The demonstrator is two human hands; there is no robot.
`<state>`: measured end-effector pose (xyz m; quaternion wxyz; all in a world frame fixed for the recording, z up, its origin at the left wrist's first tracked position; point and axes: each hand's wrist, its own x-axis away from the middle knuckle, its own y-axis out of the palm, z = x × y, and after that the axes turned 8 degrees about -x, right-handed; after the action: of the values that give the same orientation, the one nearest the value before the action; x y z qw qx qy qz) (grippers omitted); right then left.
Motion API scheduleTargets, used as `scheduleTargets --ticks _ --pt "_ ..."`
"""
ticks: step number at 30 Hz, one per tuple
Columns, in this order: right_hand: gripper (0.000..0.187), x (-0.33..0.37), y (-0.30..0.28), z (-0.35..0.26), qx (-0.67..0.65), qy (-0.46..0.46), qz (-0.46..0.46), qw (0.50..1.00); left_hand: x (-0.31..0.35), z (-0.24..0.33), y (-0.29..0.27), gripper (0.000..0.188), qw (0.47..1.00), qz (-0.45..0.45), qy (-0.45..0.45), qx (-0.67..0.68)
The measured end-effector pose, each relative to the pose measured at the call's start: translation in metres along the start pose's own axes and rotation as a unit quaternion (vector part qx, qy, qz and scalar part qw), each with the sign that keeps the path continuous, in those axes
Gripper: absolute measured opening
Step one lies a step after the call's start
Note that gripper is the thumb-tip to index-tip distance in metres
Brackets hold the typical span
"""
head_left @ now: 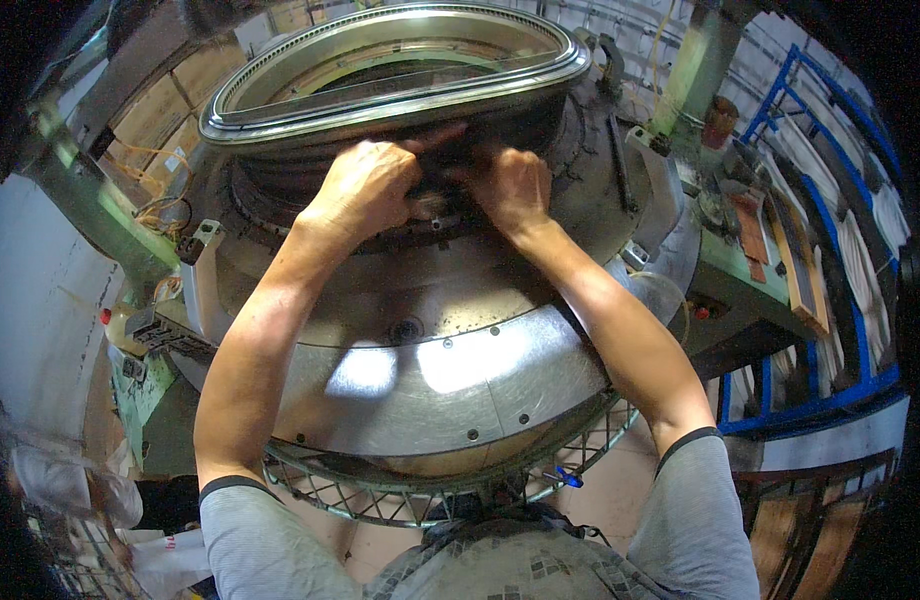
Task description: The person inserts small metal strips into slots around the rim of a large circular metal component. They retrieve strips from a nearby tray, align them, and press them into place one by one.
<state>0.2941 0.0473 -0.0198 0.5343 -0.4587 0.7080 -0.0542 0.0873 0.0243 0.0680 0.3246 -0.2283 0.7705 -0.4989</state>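
Observation:
Both my arms reach forward over a large round metal machine. My left hand (370, 185) is closed like a fist, knuckles up, at the dark shadowed gap beneath a wide metal ring (400, 122). To its right, my right hand (517, 185) is curled in at the same gap, somewhat blurred. The fingertips of both hands are in shadow, so whatever they grip cannot be made out. Just below and between the hands sits a small metal fitting (437, 222). Nearer to me, a broad polished metal plate (450, 375) with several screws curves around the machine.
Green machine posts stand at left (105, 215) and right (692, 85). A blue metal rack (815, 405) with pale rolls is at the right. A wood-framed panel (798, 265) leans near a green ledge. Below the plate runs a curved lattice rail (380, 500). Orange cables (160, 200) hang at left.

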Motion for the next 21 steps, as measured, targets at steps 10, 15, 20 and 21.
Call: scheduleTargets --ticks 10,15,20,21 --pt "0.056 -0.008 -0.009 -0.004 0.073 -0.043 0.042 0.996 0.002 -0.003 0.017 0.039 1.000 0.006 0.006 0.007" --pt "0.056 -0.008 -0.011 -0.005 0.069 -0.029 0.023 0.997 0.010 0.003 0.023 0.025 0.998 0.036 -0.021 0.054" --pt "0.052 -0.011 -0.007 -0.007 0.072 0.040 -0.043 0.996 0.010 0.000 0.031 0.023 0.993 0.102 0.030 0.053" --pt "0.049 -0.011 -0.005 -0.008 0.059 0.084 -0.078 0.992 0.010 0.000 0.032 0.023 0.992 0.109 0.032 0.049"
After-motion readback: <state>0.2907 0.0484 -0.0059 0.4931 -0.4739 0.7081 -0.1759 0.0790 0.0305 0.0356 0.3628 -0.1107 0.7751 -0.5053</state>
